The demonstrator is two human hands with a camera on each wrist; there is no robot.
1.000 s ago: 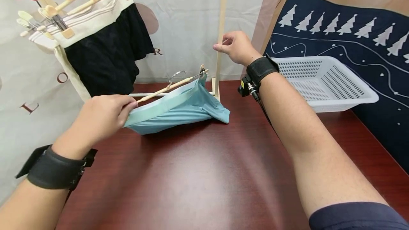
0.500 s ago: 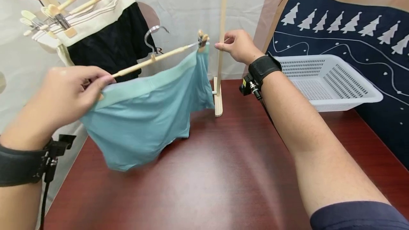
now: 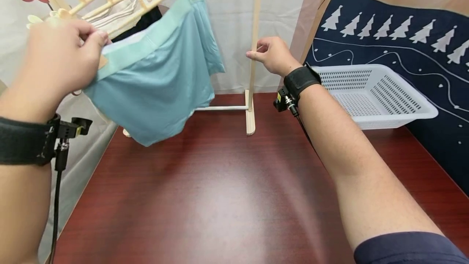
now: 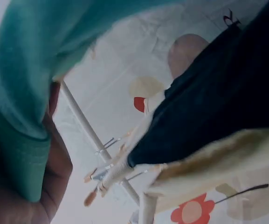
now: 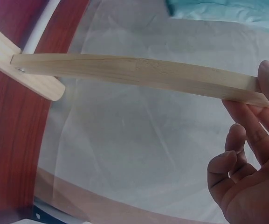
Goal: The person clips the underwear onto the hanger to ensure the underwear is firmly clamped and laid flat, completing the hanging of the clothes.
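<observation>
Worktop [image 3: 220, 199] of dark red wood grain carries the light wooden clothes rack [image 3: 253, 44], whose upright post the right hand [image 3: 272, 55] steadies with thumb and forefinger, the other fingers loosely curled. A white perforated plastic basket [image 3: 373, 93] sits at the worktop's right edge with nothing visible in it, which suggests the hanging is far along. Black shorts with a cream waistband [image 3: 143, 21] already hang at the rack's left end. The light teal shorts [image 3: 157, 72] are lifted clear of the worktop, clipped by their pale green waistband to a wooden clip hanger [image 3: 146, 5], which the left hand [image 3: 60, 58] grips at its near end. Whether its hook has caught the rail is out of view; hooking and letting go appear to remain. The fabric is smooth, soft, hanging in loose folds.
</observation>
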